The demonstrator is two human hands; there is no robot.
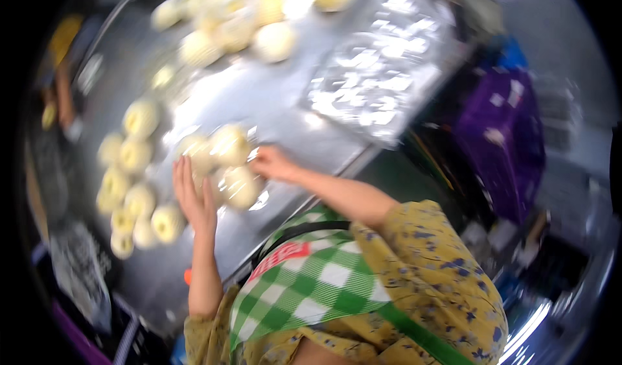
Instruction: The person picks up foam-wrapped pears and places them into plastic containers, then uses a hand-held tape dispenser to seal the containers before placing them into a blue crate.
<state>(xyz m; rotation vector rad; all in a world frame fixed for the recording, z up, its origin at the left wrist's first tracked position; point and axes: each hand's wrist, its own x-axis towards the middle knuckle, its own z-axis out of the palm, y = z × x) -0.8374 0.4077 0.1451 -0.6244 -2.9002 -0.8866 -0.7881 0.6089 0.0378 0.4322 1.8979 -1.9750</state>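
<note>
Several pale yellow, round peeled fruits (230,146), with grooves like peeled pineapples, sit bunched in front of me inside a clear plastic bag (260,201). My left hand (192,195) lies against the bunch's left side, fingers stretched and resting on the wrapped fruit. On the other side, my right hand (274,164) has its fingers pinched together at the bag's edge. Blur hides the exact grip. More loose peeled fruits (137,200) lie left of my left hand, uncovered.
The metal table (330,141) carries a larger fruit pile (236,24) at the far side. A stack of clear plastic bags (382,67) covers its right corner. Beyond the right edge stands a purple container (502,141). Another person's arm (65,96) shows at far left.
</note>
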